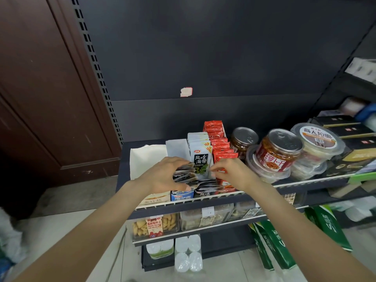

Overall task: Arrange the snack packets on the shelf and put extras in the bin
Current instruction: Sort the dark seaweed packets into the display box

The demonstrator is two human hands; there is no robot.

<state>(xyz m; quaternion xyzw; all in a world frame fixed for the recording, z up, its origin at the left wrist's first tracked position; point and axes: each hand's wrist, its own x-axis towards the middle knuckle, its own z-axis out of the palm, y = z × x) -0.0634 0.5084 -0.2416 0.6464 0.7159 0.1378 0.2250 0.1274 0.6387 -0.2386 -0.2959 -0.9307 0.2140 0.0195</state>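
While I work at the shelf: both my hands are in among the dark snack packets [191, 176] at the front of the shelf [203, 198].
Left hand: my left hand [162, 176] lies over the fanned, leaning packets, fingers curled onto their top edges, thumb near the front rail; it grips the bunch loosely.
Right hand: my right hand [230, 169] hovers just right of the same row, fingers bent toward a packet edge; whether it pinches one I cannot tell.
Where the packets lie: under and between my hands, slumped forward in their display box [203, 193], with the upright grey packets [200, 153] just behind and the red packets [219, 143] beside them.
Risk, slipping: the packets look slick and lean loosely, so a light grip could let some slide over the rail to the floor.
Risk, knocking: my right wrist is near the jar [278, 149] stacked on a tub; a careless swing could tip it.
Bin: not in view.
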